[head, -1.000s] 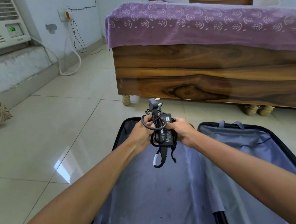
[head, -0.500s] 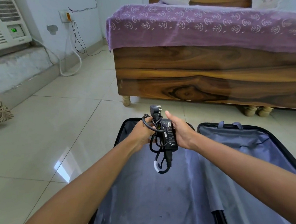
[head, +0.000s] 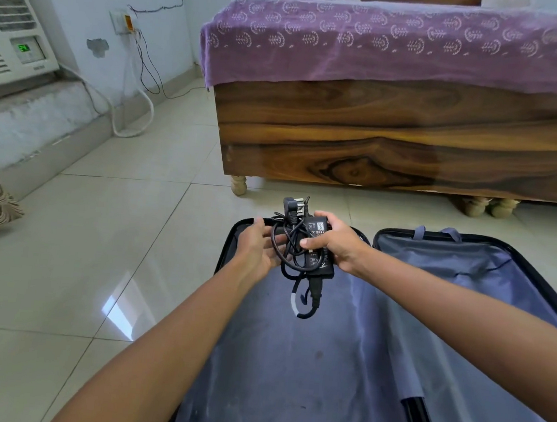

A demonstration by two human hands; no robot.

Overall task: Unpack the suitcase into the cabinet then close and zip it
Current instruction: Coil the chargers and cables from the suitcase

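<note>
A black suitcase (head: 491, 245) lies open flat on the floor, both halves lined in grey-blue fabric with nothing visible inside. Above its far edge I hold a black power adapter (head: 317, 248) with its cable wound in loops and a plug sticking up. My right hand (head: 338, 244) grips the adapter brick, thumb across its face. To the left of the cable bundle, my left hand (head: 260, 243) has its palm turned toward the loops and its fingers relaxed, touching them. A cable end with a white band dangles below. No cabinet is in view.
A wooden bed (head: 396, 137) with a purple patterned cover stands just beyond the suitcase. A window air conditioner (head: 11, 38) sits at the far left, with wall cables (head: 145, 62) and a white hose beside it. Pale glossy floor tiles (head: 80, 242) spread to the left.
My left hand has let go of the cable bundle and opened beside it. My right hand has shifted its thumb across the adapter and now carries it alone.
</note>
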